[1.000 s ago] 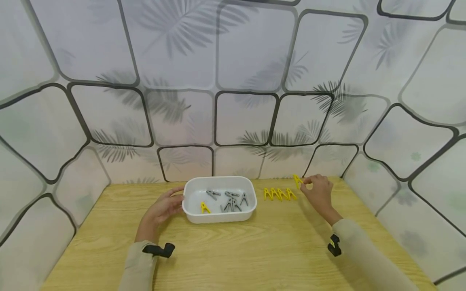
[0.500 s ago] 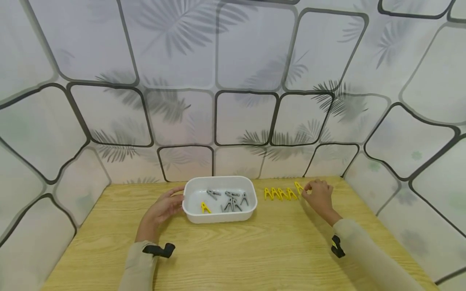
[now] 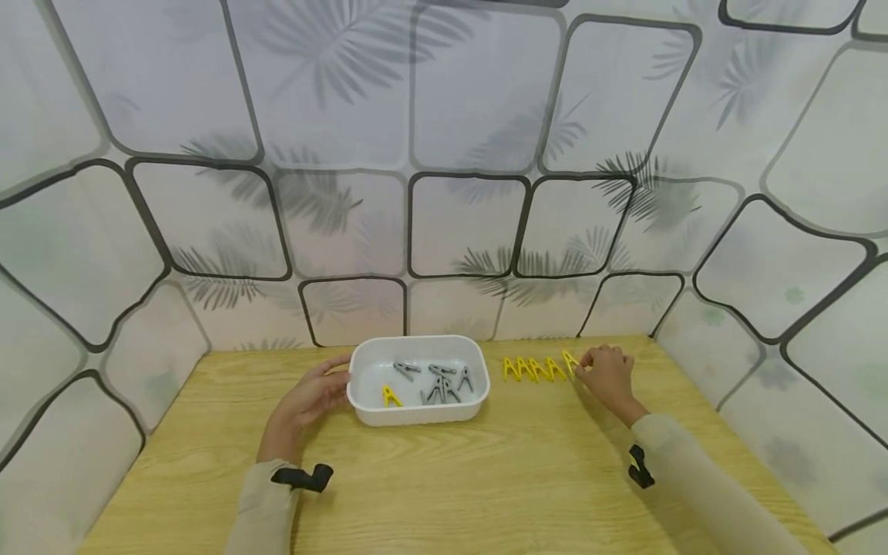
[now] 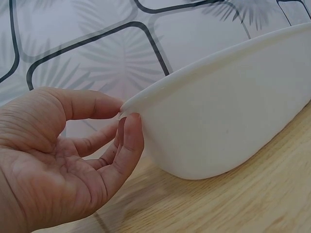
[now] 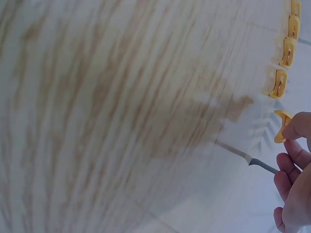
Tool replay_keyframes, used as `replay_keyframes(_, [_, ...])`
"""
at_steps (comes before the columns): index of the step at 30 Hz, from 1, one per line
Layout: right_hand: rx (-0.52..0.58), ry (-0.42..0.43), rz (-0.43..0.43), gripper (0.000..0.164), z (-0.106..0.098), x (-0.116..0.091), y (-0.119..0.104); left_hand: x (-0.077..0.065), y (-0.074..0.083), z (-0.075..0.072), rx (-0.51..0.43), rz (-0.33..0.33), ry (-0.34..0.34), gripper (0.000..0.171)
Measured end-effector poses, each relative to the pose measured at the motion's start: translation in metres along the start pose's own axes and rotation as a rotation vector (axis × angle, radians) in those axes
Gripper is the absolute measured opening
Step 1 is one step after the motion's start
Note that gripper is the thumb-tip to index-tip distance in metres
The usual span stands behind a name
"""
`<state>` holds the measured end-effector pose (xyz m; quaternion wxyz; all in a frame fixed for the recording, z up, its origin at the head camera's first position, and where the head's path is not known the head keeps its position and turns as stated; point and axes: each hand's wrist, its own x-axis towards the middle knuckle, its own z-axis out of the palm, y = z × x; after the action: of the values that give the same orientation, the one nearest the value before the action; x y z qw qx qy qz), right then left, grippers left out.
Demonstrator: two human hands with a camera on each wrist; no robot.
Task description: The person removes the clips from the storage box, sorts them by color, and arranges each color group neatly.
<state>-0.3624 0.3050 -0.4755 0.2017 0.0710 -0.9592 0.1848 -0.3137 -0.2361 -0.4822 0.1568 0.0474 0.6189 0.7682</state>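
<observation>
My left hand point(image 3: 315, 393) holds the left end of a white plastic tub point(image 3: 418, 416), thumb and curled fingertips at the rim. In the left wrist view, those fingers point(image 4: 131, 141) meet the tub's outer wall. One yellow clothespin point(image 3: 391, 396) and several grey clothespins point(image 3: 442, 388) lie inside. Right of the tub, several yellow clothespins point(image 3: 533, 369) stand in a row with their legs towards me. At the row's right end my right hand point(image 3: 609, 378) pinches another yellow clothespin point(image 3: 569, 361) between thumb and finger, low over the table and slightly tilted.
The light wood table point(image 3: 451, 486) meets a patterned backdrop point(image 3: 465, 223) just behind the tub and the row. Patterned side walls point(image 3: 805, 370) flank the table left and right. Black straps point(image 3: 303, 477) sit on both sleeves.
My right hand has lowered the pinched yellow clothespin towards the table, beside the end of the row. The left hand and the tub have stayed in place.
</observation>
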Motion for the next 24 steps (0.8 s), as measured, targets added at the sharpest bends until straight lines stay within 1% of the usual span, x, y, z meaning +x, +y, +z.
replay_keyframes(4, [-0.008,-0.010,0.008,0.009,0.0004,0.0007,0.0005,-0.0007,-0.0001,0.0004,0.005,0.000,0.000,0.062])
replay_keyframes(15, [-0.006,-0.080,0.050,0.013,-0.0030,0.0022,-0.0028,0.0007,-0.0001,-0.0007,-0.001,-0.002,0.006,0.062])
replay_keyframes(24, [-0.014,-0.124,0.079,0.011,0.0054,0.0021,-0.0021,0.0001,-0.0003,-0.0004,0.009,-0.005,0.016,0.064])
